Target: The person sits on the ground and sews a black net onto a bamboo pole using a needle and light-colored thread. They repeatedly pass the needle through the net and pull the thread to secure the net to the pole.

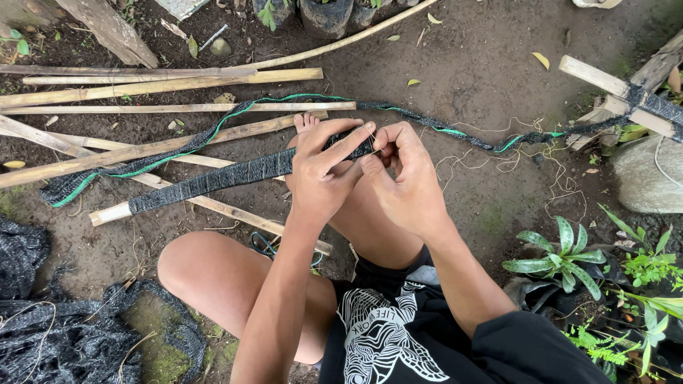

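Near the bare knees, left hand (320,171) and right hand (402,178), two in all, both pinched shut on one black mesh-wrapped bamboo stick (213,178) running left from the fingers, pale thread (491,160) trailing right, loose bamboo poles (156,78) farther off

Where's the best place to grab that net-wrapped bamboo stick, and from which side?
Probably the bare pale end of the net-wrapped stick, low on the left, coming from above with fingers across it. That end lies flat on the soil, unwrapped and clear of both hands, which work at the opposite end.
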The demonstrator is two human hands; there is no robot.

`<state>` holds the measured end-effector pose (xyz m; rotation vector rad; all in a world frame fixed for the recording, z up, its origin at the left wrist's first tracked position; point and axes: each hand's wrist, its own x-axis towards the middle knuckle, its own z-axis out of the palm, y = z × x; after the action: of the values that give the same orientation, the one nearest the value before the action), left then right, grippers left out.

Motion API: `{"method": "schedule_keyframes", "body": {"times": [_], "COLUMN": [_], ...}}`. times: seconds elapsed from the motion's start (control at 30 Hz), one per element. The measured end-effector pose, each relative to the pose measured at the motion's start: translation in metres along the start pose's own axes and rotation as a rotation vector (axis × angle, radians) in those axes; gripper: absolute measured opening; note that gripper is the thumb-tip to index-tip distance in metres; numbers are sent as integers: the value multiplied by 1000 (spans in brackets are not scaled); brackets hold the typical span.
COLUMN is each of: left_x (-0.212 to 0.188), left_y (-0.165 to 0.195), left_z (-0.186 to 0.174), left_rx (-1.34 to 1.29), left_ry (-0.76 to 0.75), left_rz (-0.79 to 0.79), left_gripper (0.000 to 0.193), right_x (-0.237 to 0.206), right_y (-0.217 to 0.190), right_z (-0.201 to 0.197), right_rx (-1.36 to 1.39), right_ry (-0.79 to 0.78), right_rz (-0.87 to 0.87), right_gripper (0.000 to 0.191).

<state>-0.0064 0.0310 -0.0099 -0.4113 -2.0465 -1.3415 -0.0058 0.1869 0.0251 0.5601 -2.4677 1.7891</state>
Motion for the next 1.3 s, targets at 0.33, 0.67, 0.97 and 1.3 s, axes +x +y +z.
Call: {"method": "schedule_keyframes", "body": {"times": [0.33,0.67,0.97,1.3], "left_x": [0,-1,-3,0], "left_y": [1,2,0,1], "left_z": [0,2,4,0], "left_rx": [-29,-23,-10,1], "left_ry": [8,27,48,17], "left_rz": [8,4,38,26], "left_gripper": [54,55,57,57], "right_x": [-2,-3,0,3], "right_y": [-7,-1,-8,-18], "right_z": [14,16,19,10], "right_rx": [215,287,156,78], "right_ry": [205,315,386,219], "right_rz": [-67,-27,-16,-29], "right_gripper": [8,9,12,3]}}
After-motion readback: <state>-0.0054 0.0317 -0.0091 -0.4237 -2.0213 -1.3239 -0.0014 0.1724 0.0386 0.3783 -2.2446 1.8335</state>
